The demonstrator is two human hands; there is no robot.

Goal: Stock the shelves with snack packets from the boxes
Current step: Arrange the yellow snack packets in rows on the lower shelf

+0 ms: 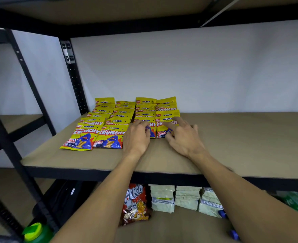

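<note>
Several yellow Monster Crunchy snack packets (99, 133) lie in overlapping rows on the brown shelf board (232, 146), at its left half. My left hand (137, 137) rests flat on the front packet of the third row (151, 128), fingers spread. My right hand (181, 137) lies over the front packet of the rightmost row (164, 127), fingers spread on its face and thumb at its lower edge. Neither hand lifts a packet.
Black steel uprights (74, 76) and a diagonal brace stand at the left. The shelf below holds a red snack bag (136, 202) and stacked pale green packets (186, 199). A green bottle cap (32, 230) shows at bottom left. The shelf's right half is bare board.
</note>
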